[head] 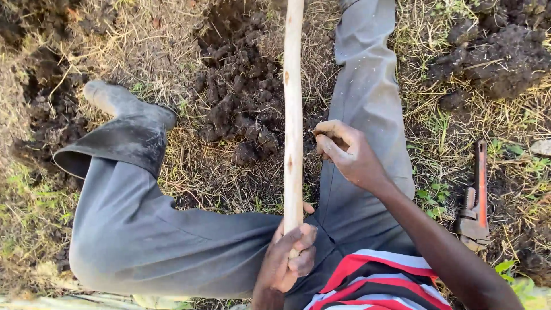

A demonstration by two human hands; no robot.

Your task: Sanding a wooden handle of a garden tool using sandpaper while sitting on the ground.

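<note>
Left hand (290, 261) wrapped round pole (293, 115)

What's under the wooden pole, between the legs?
Beneath the wooden pole lie clods of dark dug soil and dry grass. The left hand grips its near end; the right hand is just beside it. The far end runs out of frame.
</note>
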